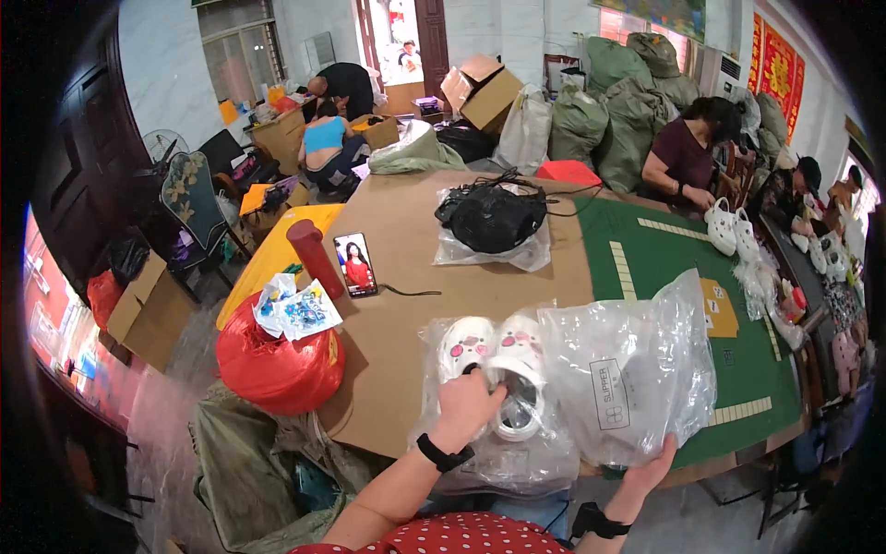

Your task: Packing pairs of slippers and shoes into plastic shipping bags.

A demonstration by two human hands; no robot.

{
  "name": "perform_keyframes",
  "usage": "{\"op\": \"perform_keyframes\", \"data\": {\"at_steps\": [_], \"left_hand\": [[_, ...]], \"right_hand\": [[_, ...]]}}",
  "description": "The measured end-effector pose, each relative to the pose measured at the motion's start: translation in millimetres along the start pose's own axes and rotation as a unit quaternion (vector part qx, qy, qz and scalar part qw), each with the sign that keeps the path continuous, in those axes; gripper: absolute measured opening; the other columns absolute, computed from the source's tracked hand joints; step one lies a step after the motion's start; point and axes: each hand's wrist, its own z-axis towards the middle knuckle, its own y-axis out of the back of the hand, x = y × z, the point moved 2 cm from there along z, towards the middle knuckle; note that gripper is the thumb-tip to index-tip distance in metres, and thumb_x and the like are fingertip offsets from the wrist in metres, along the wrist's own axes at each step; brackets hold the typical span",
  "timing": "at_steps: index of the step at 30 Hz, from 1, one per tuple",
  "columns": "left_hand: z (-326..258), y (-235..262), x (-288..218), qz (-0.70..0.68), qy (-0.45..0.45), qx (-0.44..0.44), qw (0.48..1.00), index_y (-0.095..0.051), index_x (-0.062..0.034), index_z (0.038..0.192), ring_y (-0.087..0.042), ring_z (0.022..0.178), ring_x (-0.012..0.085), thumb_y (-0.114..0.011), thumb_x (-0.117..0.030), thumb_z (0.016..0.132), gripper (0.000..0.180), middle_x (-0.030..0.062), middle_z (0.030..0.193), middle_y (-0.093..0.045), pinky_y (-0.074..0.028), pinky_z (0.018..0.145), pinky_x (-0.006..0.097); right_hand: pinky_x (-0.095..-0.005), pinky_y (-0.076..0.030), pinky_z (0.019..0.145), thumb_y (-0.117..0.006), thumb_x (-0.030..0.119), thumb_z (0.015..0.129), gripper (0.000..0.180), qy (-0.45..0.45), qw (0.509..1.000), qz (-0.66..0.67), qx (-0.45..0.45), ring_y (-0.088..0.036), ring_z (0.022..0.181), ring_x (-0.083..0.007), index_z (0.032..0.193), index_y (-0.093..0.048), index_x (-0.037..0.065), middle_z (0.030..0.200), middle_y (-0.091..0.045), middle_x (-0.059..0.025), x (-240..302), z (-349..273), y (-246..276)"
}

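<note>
A pair of white clogs (519, 355) with pink decorations lies on clear plastic bags (466, 475) at the table's near side. My left hand (468, 404) is closed at the pair, its fingertips curled into the opening of the left clog and its thumb by the right clog. To the right, my right hand (653, 464) pinches the lower edge of a frosted clear plastic bag (660, 369) with dark print. That bag is spread flat-looking and bulges a little; its left edge lies beside the right clog. The right hand's fingers are partly behind the bag.
A phone (355, 264) leans by a red cylinder (314, 257). Left of them sits a red twine roll (277, 365) with small packets on it. A black bundle (494, 217) lies farther back. Green mat (609, 226) covers the right side. A person (688, 152) handles white clogs there.
</note>
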Motion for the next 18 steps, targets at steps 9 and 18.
{"op": "perform_keyframes", "data": {"at_steps": [9, 18], "left_hand": [[-3.2, -4.1, 22.6, -0.088, -0.050, -0.054, 0.993, -0.069, -0.0020, 0.079, -0.068, 0.070, 0.0371, -0.064, -0.041, 0.080, 0.039, 0.0184, 0.069, -0.067, -0.053, 0.063, 0.046], [-60.1, 51.4, 73.9, -0.171, -0.016, -0.108, 0.979, -0.068, -0.0046, 0.077, -0.063, 0.069, 0.0400, -0.067, -0.040, 0.078, 0.036, 0.0195, 0.071, -0.064, -0.049, 0.061, 0.047]], "right_hand": [[-0.0404, -0.040, 0.102, -0.056, 0.035, 0.095, 0.053, -0.010, 1.000, 0.016, 0.017, -0.050, 0.121, -0.0245, 0.135, -0.048, 0.001, 0.132, -0.052, -0.0098, 1.6, -6.2, -1.7], [-0.0403, -0.037, 0.108, -0.053, 0.034, 0.096, 0.059, -0.034, 0.996, -0.086, -0.011, -0.046, 0.129, -0.0269, 0.144, -0.041, 0.002, 0.145, -0.044, -0.0128, 1.5, 1.8, 14.1]]}}
